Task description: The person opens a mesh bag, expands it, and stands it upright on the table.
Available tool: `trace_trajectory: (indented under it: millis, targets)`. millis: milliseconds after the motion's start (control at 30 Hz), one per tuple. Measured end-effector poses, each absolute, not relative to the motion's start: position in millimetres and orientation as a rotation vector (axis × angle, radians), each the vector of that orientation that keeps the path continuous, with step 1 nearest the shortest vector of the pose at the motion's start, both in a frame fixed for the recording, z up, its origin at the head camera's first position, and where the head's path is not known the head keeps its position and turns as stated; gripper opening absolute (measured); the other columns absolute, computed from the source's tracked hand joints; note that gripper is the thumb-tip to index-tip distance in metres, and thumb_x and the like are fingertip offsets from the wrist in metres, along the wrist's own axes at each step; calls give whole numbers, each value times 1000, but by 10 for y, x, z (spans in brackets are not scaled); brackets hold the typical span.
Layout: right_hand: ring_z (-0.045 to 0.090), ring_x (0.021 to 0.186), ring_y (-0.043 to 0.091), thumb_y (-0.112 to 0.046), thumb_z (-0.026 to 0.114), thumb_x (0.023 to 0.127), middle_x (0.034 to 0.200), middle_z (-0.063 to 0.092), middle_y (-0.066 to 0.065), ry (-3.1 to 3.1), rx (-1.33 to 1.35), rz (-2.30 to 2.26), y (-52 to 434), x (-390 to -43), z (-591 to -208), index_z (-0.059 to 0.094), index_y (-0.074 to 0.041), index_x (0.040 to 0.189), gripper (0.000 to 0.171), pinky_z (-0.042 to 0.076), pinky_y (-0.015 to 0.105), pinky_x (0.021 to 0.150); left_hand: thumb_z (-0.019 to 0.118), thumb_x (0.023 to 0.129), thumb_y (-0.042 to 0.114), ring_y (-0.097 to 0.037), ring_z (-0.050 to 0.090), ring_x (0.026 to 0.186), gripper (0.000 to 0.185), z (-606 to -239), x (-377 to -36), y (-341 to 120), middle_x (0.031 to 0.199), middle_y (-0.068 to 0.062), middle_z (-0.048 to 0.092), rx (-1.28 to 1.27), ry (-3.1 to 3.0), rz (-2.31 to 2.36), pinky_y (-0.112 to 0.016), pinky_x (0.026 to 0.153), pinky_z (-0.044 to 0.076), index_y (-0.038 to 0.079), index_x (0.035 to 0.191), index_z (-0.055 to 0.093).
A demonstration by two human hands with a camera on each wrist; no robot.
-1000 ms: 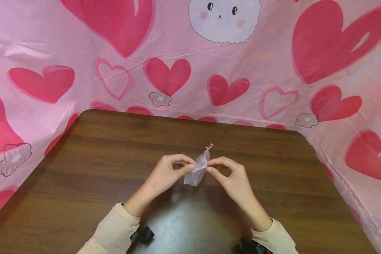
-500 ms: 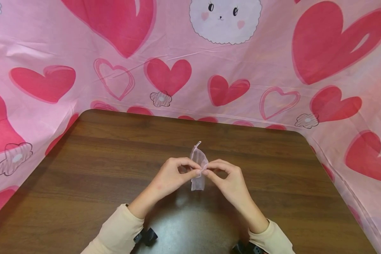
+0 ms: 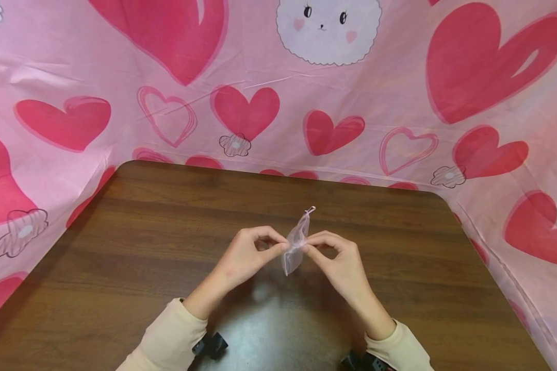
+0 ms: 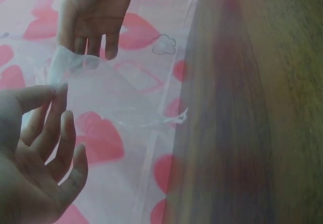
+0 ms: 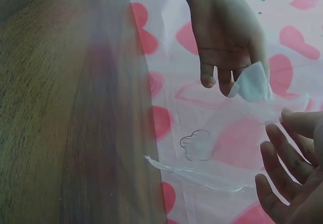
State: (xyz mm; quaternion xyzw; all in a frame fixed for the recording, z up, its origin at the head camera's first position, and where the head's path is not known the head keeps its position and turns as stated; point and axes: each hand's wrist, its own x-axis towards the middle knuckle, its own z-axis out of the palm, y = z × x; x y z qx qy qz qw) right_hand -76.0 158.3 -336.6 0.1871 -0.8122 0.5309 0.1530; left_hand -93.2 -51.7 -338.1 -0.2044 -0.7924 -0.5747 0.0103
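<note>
Between both hands is a small sheer whitish mesh pouch [image 3: 297,240], held above the table, with a short cord loop [image 3: 310,209] at its far end. My left hand [image 3: 251,253] pinches one side of it between thumb and index finger. On the opposite side, my right hand [image 3: 340,260] pinches it the same way. The left wrist view shows the pouch [image 4: 108,90] stretched out, its thin cord [image 4: 176,117] trailing to the right. In the right wrist view, one pouch part [image 5: 252,82] looks denser and white, and the cord strands [image 5: 202,177] hang loose.
The dark wooden table [image 3: 167,216] extends around the hands on every side. Behind it hangs a pink cloth [image 3: 260,62] printed with hearts. A black wrist camera [image 3: 211,345] is strapped at the left cuff, and another camera [image 3: 366,360] at the right.
The pouch has swung about: its cord end went left, then back right. The hands came closer together, then parted slightly, both still pinching it.
</note>
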Motion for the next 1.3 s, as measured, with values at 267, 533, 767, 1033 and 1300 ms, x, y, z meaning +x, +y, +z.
trace_trajectory:
  millis: [267, 533, 767, 1033, 1300]
  targets:
    - [64, 79, 11, -9, 78, 85, 83, 72, -4, -2333, 513, 1524, 1593, -757, -3341, 76, -12, 89, 5, 49, 26, 75, 77, 88, 16, -10, 58, 75, 10, -3381, -929, -521, 81, 7, 66, -637, -2475, -1760, -26, 69, 47, 14, 97, 77]
    - [65, 82, 14, -13, 77, 88, 90, 73, -4, -2408, 460, 1605, 1586, -743, -3333, 76, -12, 100, 13, 49, 28, 77, 79, 86, 23, -7, 61, 75, 3, -3362, -905, -498, 79, 14, 67, -582, -2530, -1685, -30, 69, 50, 22, 88, 77]
    - [65, 87, 13, -14, 75, 89, 91, 73, -5, -2409, 485, 1599, 1561, -738, -3334, 77, -12, 98, 9, 49, 27, 81, 81, 83, 16, -9, 63, 68, 11, -3362, -890, -459, 78, 9, 69, -529, -2532, -1752, -27, 63, 52, 18, 79, 71]
    - [64, 76, 13, -12, 79, 85, 82, 72, -5, -2355, 448, 1584, 1558, -746, -3329, 76, -12, 88, 4, 50, 31, 74, 81, 83, 14, -7, 64, 77, 16, -3386, -910, -461, 81, 11, 70, -542, -2511, -1752, -28, 71, 49, 18, 94, 71]
    - [63, 75, 14, -10, 81, 83, 81, 72, -3, -2338, 445, 1557, 1571, -770, -3338, 76, -10, 87, 7, 49, 27, 72, 77, 87, 18, -8, 62, 81, 19, -3377, -912, -479, 89, 10, 70, -590, -2492, -1745, -30, 71, 50, 18, 106, 74]
